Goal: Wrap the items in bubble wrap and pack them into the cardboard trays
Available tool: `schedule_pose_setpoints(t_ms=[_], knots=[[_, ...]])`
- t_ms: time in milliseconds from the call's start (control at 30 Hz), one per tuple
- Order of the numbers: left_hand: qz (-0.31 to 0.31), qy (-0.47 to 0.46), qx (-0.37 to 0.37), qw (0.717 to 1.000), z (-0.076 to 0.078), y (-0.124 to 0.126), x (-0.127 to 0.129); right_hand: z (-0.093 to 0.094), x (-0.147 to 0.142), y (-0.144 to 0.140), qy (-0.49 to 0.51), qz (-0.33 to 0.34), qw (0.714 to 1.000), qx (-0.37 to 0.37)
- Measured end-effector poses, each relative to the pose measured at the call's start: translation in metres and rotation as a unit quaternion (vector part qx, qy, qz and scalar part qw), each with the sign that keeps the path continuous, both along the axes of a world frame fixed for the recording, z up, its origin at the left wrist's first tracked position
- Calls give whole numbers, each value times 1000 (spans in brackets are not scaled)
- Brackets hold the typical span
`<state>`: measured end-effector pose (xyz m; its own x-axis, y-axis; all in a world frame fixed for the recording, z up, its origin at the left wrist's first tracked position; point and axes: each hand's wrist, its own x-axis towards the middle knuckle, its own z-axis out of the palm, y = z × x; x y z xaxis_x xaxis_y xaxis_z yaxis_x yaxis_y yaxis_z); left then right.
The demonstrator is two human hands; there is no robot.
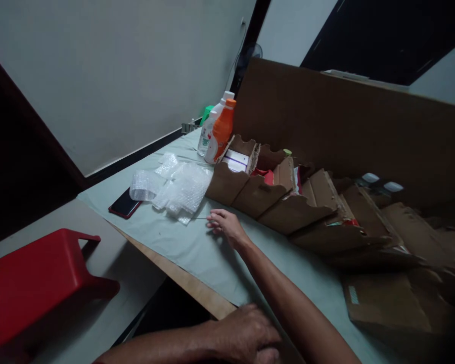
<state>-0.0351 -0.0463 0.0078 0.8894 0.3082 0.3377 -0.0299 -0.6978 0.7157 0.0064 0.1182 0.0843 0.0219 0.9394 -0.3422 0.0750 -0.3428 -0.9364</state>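
My right hand (225,226) reaches over the pale green cloth, its fingers stretched toward several pieces of clear bubble wrap (187,189). No object shows in its fingers. A faint thin line runs between the fingertips and the wrap; I cannot make out what it is. At the near table edge, my left hand (248,331) is smeared by motion, with its fingers bent downward and partly cut off by the frame. A dark phone with a red edge (124,203) lies beside the wrap, partly under one piece.
A row of open cardboard bins (273,194) lines the table's far side, holding boxes and packets. An orange bottle (223,129) and clear bottles (207,136) stand at its left end. A cardboard box (387,301) sits at right. A red plastic stool (41,278) is at left.
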Motion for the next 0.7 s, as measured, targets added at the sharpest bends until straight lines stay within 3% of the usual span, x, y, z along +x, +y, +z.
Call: schedule_pose_setpoints(t_ms=[100, 233, 367, 500, 600, 700], knots=[[-13, -19, -8, 1000, -8, 1, 4, -8, -26, 31, 1, 23, 999, -33], [-14, -49, -44, 998, -16, 2, 9, -11, -41, 48, 5, 30, 999, -33], [-16, -51, -79, 995, -17, 0, 8, -6, -41, 47, 14, 14, 1000, -9], [-1, -66, -150, 986, -7, -2, 5, 16, -35, 27, 45, 23, 998, 25], [85, -112, -319, 937, 5, 0, -1, 42, -23, -2, 89, 37, 993, 67], [219, -158, -472, 839, 15, 10, -16, 66, 3, -42, 140, 32, 984, 104]])
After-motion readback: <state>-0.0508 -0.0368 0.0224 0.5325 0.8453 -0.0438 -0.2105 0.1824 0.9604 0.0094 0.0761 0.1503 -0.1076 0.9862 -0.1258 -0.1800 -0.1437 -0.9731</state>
